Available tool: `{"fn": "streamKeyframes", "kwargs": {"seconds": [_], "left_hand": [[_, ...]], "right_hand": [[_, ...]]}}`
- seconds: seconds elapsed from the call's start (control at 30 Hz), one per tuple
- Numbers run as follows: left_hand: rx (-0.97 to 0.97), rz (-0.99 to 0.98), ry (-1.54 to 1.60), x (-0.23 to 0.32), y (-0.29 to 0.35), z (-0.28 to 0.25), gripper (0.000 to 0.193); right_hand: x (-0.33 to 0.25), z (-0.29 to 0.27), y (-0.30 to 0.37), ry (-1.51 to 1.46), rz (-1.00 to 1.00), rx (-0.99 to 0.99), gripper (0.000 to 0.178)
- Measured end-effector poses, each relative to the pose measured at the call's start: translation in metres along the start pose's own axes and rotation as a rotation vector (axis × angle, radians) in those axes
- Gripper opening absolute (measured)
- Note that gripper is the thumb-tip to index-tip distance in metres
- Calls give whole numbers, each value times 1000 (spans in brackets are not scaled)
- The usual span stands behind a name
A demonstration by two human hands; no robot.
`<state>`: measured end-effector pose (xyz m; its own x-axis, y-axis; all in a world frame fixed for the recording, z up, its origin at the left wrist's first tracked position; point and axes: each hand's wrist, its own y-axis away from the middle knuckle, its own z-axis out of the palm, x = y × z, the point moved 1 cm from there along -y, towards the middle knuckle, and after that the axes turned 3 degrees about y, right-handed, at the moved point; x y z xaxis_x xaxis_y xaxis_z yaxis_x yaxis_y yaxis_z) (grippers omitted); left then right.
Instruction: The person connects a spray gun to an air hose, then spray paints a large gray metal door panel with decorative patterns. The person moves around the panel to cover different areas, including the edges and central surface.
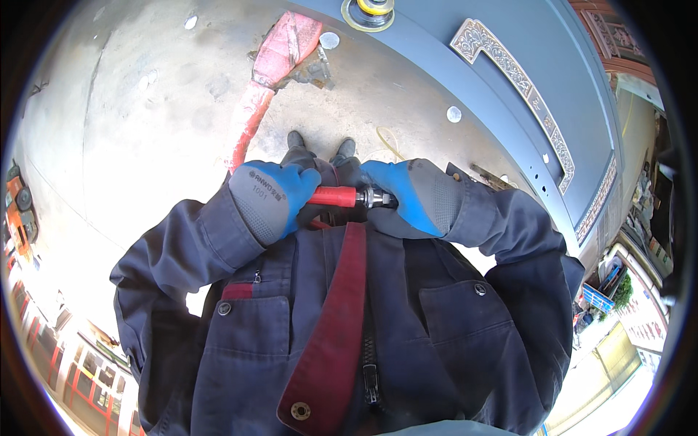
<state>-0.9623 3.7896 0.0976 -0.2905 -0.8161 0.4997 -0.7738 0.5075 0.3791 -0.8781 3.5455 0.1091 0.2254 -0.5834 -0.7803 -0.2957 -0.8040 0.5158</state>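
Observation:
Both hands wear grey gloves with blue fingers and meet in front of my chest. My left hand [273,196] is closed round a red cylindrical tool handle [334,197], which lies roughly level and points to the right. A silver metal fitting [372,198] with a hexagonal part sits at the handle's right end. Fingers of my right hand [414,198] are wrapped round the fitting's outer end, partly hiding it. What lies below the two hands is dark and hard to make out.
A large grey-blue metal panel [429,54] with an ornate strip [520,83] stretches across the upper right. On its edge rests a round yellow-topped disc [372,11]. A red wrapped object [287,51] lies on the concrete floor ahead; an orange machine [20,211] stands far left.

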Motion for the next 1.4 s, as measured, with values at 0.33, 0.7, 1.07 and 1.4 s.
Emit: {"fn": "streamKeyframes", "kwargs": {"seconds": [0.33,0.7,1.07,1.4], "left_hand": [[137,19,150,-4,-3,-9,32],[64,32,154,3,-5,-16,36],[0,48,-70,18,-4,-13,26],[-14,31,-29,21,-11,5,23]], "right_hand": [[8,3,18,340,-120,368,54],[8,5,20,203,-197,278,47],[8,8,28,408,-101,120,32],[13,13,20,553,-71,32,43]]}}
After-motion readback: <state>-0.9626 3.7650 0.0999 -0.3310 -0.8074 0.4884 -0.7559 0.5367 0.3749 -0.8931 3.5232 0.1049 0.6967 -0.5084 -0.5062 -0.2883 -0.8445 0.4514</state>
